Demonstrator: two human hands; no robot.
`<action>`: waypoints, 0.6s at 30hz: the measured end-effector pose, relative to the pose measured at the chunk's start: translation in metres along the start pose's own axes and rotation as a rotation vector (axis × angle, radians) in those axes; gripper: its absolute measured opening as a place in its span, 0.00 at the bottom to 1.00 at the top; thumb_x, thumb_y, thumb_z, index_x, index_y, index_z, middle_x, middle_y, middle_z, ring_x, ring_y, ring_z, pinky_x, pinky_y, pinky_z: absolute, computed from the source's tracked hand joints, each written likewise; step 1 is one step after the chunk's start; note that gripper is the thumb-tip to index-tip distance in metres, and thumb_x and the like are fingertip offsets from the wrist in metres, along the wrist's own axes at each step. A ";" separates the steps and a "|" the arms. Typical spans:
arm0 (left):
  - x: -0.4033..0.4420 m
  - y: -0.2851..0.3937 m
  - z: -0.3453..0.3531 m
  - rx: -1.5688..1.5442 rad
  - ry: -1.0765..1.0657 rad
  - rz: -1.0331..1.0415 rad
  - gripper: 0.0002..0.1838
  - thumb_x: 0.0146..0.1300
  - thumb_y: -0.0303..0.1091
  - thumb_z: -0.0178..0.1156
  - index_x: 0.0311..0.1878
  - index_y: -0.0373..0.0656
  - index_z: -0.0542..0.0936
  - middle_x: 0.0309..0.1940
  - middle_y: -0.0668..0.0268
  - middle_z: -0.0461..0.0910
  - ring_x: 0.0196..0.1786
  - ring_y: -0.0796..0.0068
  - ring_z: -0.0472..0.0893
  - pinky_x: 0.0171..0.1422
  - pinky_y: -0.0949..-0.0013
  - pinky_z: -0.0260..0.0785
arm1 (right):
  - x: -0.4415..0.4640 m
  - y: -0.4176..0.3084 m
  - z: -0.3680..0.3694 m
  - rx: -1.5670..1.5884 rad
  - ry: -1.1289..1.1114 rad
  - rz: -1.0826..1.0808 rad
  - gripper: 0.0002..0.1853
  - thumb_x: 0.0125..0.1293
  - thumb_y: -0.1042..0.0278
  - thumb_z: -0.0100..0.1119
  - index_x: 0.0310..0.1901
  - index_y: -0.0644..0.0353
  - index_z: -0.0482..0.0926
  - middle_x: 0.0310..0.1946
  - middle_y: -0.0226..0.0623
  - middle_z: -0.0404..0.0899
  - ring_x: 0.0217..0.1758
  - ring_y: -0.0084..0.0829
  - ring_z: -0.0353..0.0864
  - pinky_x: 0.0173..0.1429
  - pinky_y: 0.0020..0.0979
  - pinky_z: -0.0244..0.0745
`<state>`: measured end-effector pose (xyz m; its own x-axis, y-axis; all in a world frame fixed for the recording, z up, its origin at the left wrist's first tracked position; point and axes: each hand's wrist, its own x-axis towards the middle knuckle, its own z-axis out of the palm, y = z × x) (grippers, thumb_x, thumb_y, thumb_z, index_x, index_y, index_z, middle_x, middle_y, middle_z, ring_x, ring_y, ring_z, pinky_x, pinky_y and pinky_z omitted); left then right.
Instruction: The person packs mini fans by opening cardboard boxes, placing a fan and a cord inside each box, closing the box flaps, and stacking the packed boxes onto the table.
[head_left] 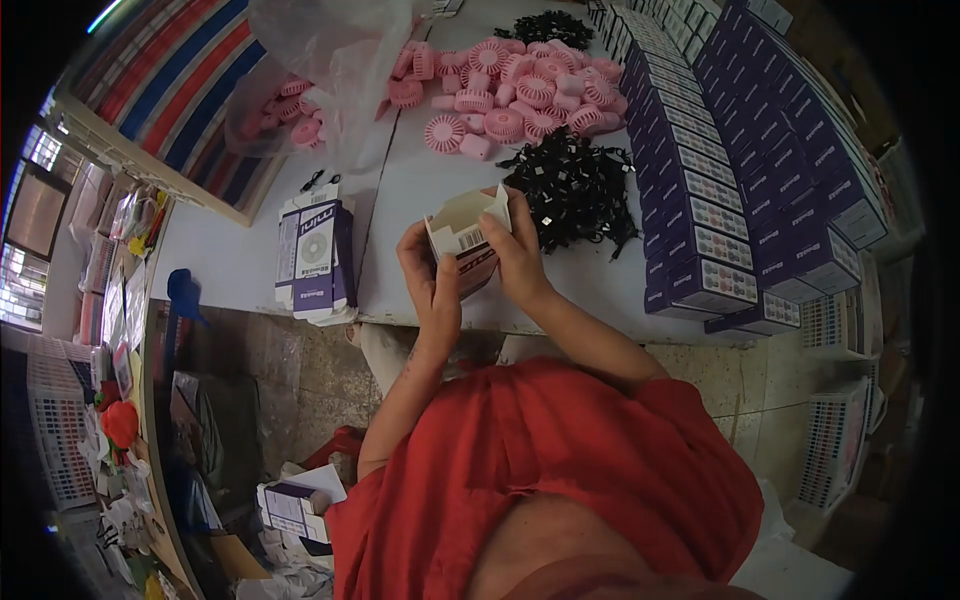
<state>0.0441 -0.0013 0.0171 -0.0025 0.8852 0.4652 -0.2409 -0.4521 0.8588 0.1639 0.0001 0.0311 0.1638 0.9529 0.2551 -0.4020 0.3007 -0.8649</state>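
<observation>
Between my two hands is a small cardboard box (470, 240), its top flaps standing up and its pale inside showing. My left hand (428, 275) grips its left side, thumb on the near face. On the right side, my right hand (518, 250) holds the box near a raised flap. Whether anything lies inside the box I cannot tell. Just beyond my right hand is a heap of black cables (580, 190). Farther back lies a pile of pink handheld fans (530, 90). Left of my hands, flattened printed cartons (318, 255) are stacked on the white table (385, 240).
Rows of purple boxes (700, 200) stand along the table's right side. A clear plastic bag (335, 90) with pink fans sits at the back left, near a striped panel (180, 80). Another pile of black cables (548, 28) lies at the far edge. White crates (835, 440) stand at right.
</observation>
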 end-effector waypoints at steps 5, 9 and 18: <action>-0.002 0.008 0.005 0.088 -0.026 0.169 0.18 0.68 0.32 0.55 0.57 0.38 0.64 0.52 0.59 0.69 0.54 0.72 0.70 0.61 0.68 0.62 | -0.014 -0.009 0.005 -0.178 -0.080 -0.214 0.16 0.66 0.69 0.53 0.54 0.60 0.65 0.47 0.33 0.69 0.52 0.21 0.68 0.57 0.26 0.66; 0.001 0.001 0.009 0.208 0.069 -0.067 0.13 0.68 0.28 0.54 0.53 0.37 0.67 0.46 0.61 0.69 0.48 0.74 0.69 0.56 0.73 0.63 | -0.009 0.008 -0.005 -0.194 0.036 -0.022 0.18 0.63 0.74 0.54 0.54 0.61 0.64 0.47 0.34 0.68 0.48 0.23 0.69 0.54 0.26 0.68; 0.012 0.006 0.004 -0.030 -0.025 -0.256 0.22 0.70 0.36 0.48 0.64 0.36 0.65 0.58 0.55 0.68 0.59 0.69 0.70 0.64 0.69 0.61 | -0.009 0.022 -0.017 -0.551 -0.053 -0.391 0.10 0.71 0.70 0.49 0.50 0.63 0.66 0.53 0.43 0.71 0.51 0.29 0.71 0.58 0.30 0.67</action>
<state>0.0463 0.0061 0.0289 0.0867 0.9672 0.2387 -0.2597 -0.2094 0.9427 0.1685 -0.0028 0.0021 0.1539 0.7828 0.6029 0.1979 0.5734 -0.7950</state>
